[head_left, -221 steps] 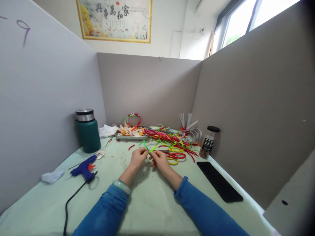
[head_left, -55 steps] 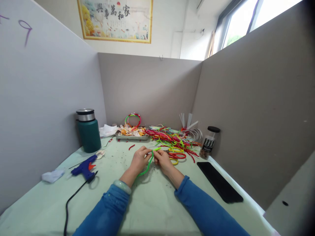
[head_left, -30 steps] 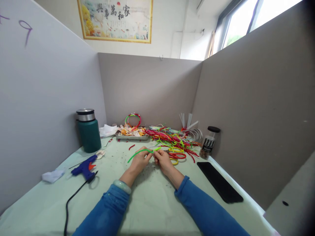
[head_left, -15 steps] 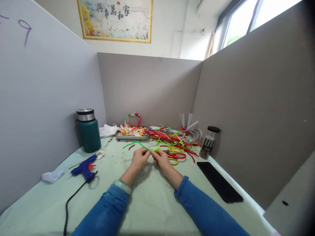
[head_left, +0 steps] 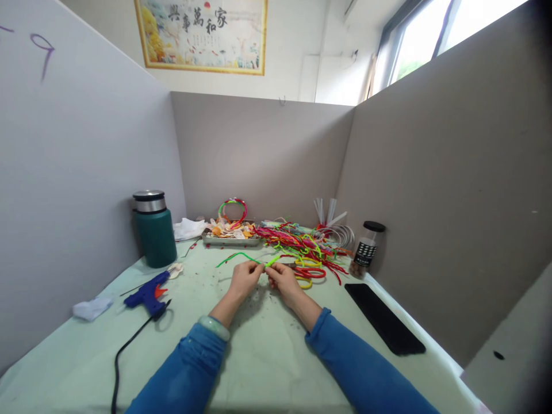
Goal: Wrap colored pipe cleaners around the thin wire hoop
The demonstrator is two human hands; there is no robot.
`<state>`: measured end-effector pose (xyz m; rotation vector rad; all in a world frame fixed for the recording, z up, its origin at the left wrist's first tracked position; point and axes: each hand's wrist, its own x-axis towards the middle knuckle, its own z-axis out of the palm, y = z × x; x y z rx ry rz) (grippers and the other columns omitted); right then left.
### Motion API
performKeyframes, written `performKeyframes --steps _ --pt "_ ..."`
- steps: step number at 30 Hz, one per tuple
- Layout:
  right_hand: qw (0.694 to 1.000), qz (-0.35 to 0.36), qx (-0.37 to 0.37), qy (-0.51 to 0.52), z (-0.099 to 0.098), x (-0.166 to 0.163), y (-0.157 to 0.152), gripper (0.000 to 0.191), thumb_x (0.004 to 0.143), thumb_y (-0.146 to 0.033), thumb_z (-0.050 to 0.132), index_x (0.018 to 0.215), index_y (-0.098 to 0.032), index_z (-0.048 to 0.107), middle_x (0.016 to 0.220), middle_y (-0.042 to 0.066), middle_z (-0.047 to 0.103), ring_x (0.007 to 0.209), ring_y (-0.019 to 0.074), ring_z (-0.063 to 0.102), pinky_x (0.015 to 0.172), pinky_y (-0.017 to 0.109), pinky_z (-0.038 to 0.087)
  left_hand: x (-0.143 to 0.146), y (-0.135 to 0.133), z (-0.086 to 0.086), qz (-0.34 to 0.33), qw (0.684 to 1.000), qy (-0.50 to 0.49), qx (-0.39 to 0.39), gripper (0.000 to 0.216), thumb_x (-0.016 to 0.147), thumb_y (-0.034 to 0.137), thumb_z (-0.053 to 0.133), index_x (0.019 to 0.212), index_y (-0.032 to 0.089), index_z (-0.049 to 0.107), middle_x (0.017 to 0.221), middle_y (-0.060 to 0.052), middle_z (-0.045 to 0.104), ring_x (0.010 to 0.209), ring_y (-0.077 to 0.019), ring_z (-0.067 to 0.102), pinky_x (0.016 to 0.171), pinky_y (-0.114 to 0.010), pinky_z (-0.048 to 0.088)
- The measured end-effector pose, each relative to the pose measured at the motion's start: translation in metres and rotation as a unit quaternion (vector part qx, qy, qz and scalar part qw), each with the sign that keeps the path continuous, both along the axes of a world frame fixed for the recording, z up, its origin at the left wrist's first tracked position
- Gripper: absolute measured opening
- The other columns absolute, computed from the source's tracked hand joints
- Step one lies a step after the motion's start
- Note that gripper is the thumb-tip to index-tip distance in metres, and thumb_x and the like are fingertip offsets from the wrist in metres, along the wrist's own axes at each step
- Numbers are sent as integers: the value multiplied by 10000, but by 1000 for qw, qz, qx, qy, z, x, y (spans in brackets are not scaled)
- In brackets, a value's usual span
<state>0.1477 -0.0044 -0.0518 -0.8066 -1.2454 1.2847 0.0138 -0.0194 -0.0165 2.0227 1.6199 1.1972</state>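
Observation:
My left hand (head_left: 245, 280) pinches a green pipe cleaner (head_left: 238, 253) between thumb and fingertips, its free end curving out to the left over the table. Close beside it, my right hand (head_left: 284, 282) is closed with thumb against fingers on a short yellow-green pipe cleaner (head_left: 272, 261). The two pieces come together between the fingertips; how they join there is too small to tell. Just beyond the right hand lie red-handled scissors (head_left: 314, 273) and a yellow-handled pair (head_left: 305, 284), partly hidden by that hand.
A heap of coloured pipe cleaners (head_left: 297, 238) lies behind the hands, next to a metal tray (head_left: 233, 242) of petal-like pieces. At left are a green flask (head_left: 156, 237) and a blue glue gun (head_left: 149, 294) with its cord. A jar (head_left: 366, 250) and black phone-like slab (head_left: 385, 319) are right.
The free end of the green pipe cleaner has swung slightly lower. Both hands stay in nearly the same place with their pinch unchanged.

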Motion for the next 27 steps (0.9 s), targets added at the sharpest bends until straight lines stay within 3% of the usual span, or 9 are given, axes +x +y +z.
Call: performKeyframes --steps 8,11,16,22,27 --pt "999 -26 33 1 2 -4 -4 251 669 -364 655 623 -167 506 487 -62 448 428 67 387 425 203 287 0 -1 2 -8 998 -55 -42 372 755 387 444 586 127 650 507 -1 543 540 -119 482 521 -221 301" --pt "999 -26 17 28 1 -3 -2 265 655 -373 671 633 -173 499 482 -66 447 420 66 388 421 200 288 1 -1 -1 1 999 -22 24 341 777 373 459 603 135 629 548 -4 560 554 -114 486 536 -220 316" --pt "994 -1 -27 101 2 0 -1 283 635 -371 700 637 -178 494 475 -71 442 418 61 382 421 189 300 3 -4 -5 -35 987 -7 158 145 788 268 510 812 153 595 731 -14 593 619 -103 508 591 -210 381" --pt "987 20 -56 151 7 2 -3 297 621 -352 726 617 -171 490 479 -68 435 426 55 379 416 178 301 2 -6 -3 -81 971 30 221 248 807 155 494 1024 203 605 969 -50 585 755 -115 547 697 -234 442" --pt "986 23 -61 153 7 1 -3 305 614 -359 732 625 -170 493 488 -68 435 432 54 379 417 177 297 1 -3 -7 -90 963 62 245 294 833 150 465 1076 212 616 971 -64 583 849 -141 561 734 -252 456"
